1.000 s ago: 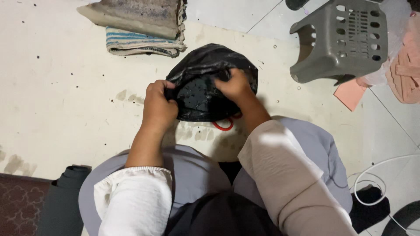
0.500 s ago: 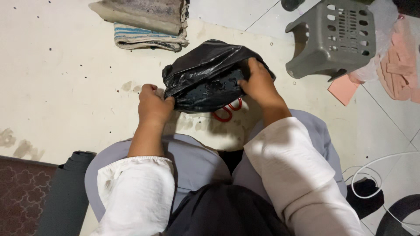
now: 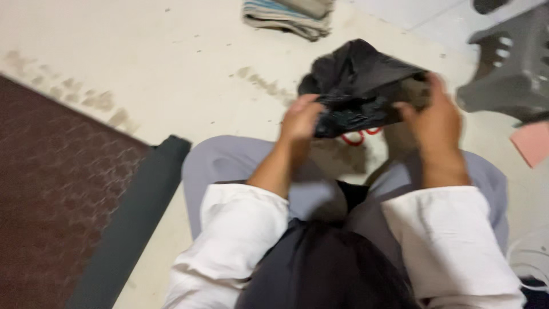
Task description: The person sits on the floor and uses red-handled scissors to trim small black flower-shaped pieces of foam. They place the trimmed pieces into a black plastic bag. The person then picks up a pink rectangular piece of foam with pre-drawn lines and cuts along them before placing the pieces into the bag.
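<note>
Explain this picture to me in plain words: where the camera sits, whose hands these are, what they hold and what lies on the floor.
There is no machine here. The camera is worn on a person's head and looks down, so you see their own arms and lap. The left hand and the right hand both grip a crumpled black plastic bag, one at each side. Something red shows just under it, too blurred to name. On the pale floor lie folded cloths at the top, a grey plastic stool at the right with a pink piece beside it, and a dark patterned mat at the left.
</note>
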{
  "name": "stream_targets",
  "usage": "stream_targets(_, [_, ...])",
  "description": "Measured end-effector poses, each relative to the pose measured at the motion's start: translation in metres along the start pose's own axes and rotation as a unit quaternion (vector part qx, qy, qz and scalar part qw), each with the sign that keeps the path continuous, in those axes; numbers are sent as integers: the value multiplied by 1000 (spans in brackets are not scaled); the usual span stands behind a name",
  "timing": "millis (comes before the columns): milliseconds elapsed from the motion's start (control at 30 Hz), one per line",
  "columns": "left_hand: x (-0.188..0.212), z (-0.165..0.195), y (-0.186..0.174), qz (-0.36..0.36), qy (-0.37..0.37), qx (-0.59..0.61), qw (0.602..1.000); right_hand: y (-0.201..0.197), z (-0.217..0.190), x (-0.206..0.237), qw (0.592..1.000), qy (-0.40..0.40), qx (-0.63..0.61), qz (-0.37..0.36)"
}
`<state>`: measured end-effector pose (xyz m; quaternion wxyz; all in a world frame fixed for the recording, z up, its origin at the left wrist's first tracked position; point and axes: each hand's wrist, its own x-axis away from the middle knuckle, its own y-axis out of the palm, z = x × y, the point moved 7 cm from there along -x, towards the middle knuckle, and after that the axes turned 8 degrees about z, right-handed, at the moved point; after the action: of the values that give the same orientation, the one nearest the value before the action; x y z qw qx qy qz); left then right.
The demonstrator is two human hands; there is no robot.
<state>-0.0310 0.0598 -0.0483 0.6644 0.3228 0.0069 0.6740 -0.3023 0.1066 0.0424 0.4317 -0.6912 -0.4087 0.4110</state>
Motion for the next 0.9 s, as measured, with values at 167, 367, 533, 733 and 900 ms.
stream_targets(167, [19,9,29,-71,-40,170,982,3,46,-5,986,-22,92,137])
stream_targets(367, [28,52,26,-65,-25,176,982,7,92,-23,983,98,-91,123])
stream_targets(533, [28,110,8,-111,11,234,966,-27,99,-14,761,246,-600,-3])
stream_targets(733, [91,198,-5,-108,108,58,987,-167,-19,29,701,72,-700,-117])
stream_targets(900, [139,251,2,78,509,-455,727,-225,-139,66,846,-126,-518,7])
